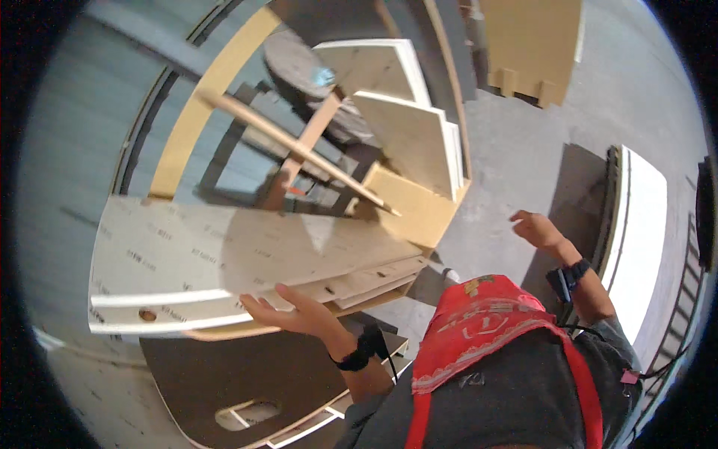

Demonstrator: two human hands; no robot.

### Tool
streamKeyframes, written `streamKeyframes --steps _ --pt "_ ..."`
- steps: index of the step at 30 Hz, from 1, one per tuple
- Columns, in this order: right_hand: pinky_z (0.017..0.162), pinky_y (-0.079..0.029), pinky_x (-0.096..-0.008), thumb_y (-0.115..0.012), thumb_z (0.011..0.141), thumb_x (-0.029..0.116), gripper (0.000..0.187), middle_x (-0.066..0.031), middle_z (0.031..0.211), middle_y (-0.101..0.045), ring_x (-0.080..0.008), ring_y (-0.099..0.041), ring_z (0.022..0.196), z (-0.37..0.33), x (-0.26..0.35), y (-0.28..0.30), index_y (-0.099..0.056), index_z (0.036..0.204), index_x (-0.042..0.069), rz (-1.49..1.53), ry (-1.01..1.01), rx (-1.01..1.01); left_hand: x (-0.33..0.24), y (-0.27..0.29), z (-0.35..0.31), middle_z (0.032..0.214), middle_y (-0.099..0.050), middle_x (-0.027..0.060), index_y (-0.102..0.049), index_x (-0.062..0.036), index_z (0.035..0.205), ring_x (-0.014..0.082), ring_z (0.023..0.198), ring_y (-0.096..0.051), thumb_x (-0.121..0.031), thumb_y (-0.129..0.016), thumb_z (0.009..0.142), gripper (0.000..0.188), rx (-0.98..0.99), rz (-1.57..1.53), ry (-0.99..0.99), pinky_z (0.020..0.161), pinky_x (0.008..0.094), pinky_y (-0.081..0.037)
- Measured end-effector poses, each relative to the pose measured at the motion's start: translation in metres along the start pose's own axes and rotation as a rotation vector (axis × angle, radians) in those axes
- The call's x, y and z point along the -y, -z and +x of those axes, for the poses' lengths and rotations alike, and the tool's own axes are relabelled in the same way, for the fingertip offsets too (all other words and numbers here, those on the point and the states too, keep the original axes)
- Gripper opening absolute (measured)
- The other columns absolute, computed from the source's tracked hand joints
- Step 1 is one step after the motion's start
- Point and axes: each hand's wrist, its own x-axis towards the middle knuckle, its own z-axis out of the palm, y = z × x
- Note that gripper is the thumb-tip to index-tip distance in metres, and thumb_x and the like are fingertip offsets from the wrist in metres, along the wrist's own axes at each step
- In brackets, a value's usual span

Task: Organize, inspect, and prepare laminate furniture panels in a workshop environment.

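Observation:
My left hand (295, 310) is open, palm up with its fingers spread. It hovers over or touches the near edge of a long grey, white-edged board (172, 247); I cannot tell which. Beneath that board lie more boards (366, 283), one with a round hole. My right hand (537, 229) is held in the air above the grey floor, its fingers loosely bent and apart, nothing in it. Beyond the long board, a round wooden pole (299, 146) lies slanted across a wooden frame (213, 90). Smaller white-edged panels (404, 135) lean at the frame's far right side.
A dark brown board (217, 374) with an oval cutout lies at the lower left. A stack of white-topped panels (639, 232) stands on the right. A tan board (529, 45) stands at the far right. My red apron (479, 329) hangs between my arms.

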Motion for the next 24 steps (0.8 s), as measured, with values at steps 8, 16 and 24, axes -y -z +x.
streamKeyframes --steps 8,16,24 --pt "0.072 -0.051 -0.0442 -0.055 0.079 0.028 0.028 -0.0156 0.095 -0.066 -0.0341 -0.064 0.089 -0.199 -0.237 -0.107 -0.066 0.093 0.007 -0.343 -0.365 0.081 -0.081 -0.041 -0.106 0.11 -0.06 0.0139 -0.054 0.0006 0.116 0.0274 0.103 -0.056 -0.014 -0.053 0.09 0.03 1.289 -0.473 -0.182 0.094 0.0381 -0.04" --pt "0.077 -0.05 -0.0447 -0.059 0.078 0.043 0.041 -0.0184 0.097 -0.065 -0.0354 -0.063 0.092 -0.259 -0.152 -0.136 -0.066 0.099 0.008 0.201 -0.446 0.109 -0.213 -0.071 -0.233 0.1 -0.063 0.0176 -0.058 -0.0062 0.113 0.035 0.093 -0.06 -0.021 -0.057 0.086 0.031 1.985 -0.574 -1.224 0.08 0.0425 -0.046" --pt "0.072 -0.051 -0.0436 -0.055 0.083 0.041 0.041 -0.021 0.093 -0.065 -0.0365 -0.063 0.086 -0.333 -0.147 -0.114 -0.063 0.094 0.003 0.237 -0.968 -0.231 -0.34 -0.058 -0.314 0.107 -0.062 0.0131 -0.058 -0.0072 0.113 0.032 0.101 -0.057 -0.02 -0.056 0.086 0.03 2.047 -1.052 -1.647 0.085 0.0409 -0.044"
